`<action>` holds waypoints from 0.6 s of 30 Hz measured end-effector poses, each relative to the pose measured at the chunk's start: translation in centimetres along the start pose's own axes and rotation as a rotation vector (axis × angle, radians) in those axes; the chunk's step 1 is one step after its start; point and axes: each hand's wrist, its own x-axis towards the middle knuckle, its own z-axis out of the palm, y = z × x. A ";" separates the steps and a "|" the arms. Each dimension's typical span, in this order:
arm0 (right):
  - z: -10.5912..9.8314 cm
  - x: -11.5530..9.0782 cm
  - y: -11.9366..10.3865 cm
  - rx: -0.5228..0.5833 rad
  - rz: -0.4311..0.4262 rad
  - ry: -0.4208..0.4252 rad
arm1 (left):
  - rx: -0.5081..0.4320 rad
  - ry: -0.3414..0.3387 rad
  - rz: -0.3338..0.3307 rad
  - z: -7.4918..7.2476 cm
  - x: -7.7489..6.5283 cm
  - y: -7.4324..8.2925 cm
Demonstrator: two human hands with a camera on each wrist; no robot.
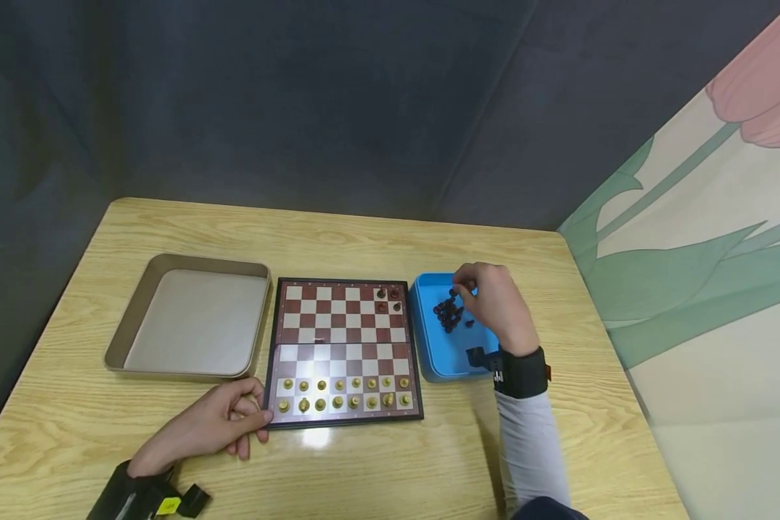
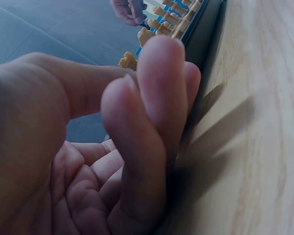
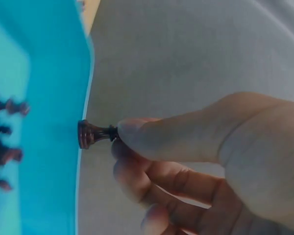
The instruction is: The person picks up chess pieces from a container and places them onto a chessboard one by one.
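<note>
A magnetic-looking chessboard point(image 1: 338, 318) lies on the table, with two rows of gold chess pieces point(image 1: 321, 404) along its near side and several dark pieces point(image 1: 381, 293) in its far right corner. At the board's near left corner, my left hand point(image 1: 224, 419) holds the edge between thumb and fingers; its other fingers curl loosely in the left wrist view. Over the blue tray point(image 1: 451, 367), my right hand point(image 1: 494, 300) pinches a dark chess piece point(image 3: 90, 134) by its top, which the fingertips hide. The piece's wide base points away from the hand. More dark pieces point(image 1: 448, 315) lie heaped in the tray.
Left of the board stands a beige rectangular tray point(image 1: 198, 325) with nothing in it. The blue tray sits close against the board's right side. A dark curtain point(image 1: 312, 108) hangs behind the wooden table point(image 1: 338, 469), and a flower-patterned cloth point(image 1: 708, 289) is at the right.
</note>
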 end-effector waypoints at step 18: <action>0.3 2.3 -4.8 0.091 -0.139 0.042 | 0.004 0.005 -0.002 0.0 0.0 0.0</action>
